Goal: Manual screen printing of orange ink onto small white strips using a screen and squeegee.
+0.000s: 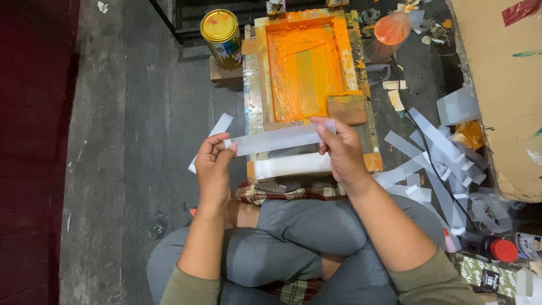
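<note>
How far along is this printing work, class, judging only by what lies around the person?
Done: many loose grey strips lie heaped right of the orange-inked printing frame. In hand: the left hand and right hand hold one pale strip by its ends, level above the frame's near edge. Left: another strip waits on the floor; whether more follow cannot be told.

There are two hands, left [213, 165] and right [342, 151], one strip [279, 138] between them, one orange frame [305, 65], one yellow can [221, 37], and one squeegee [346, 108]. The cut strips [437, 164] are too many to count.
</note>
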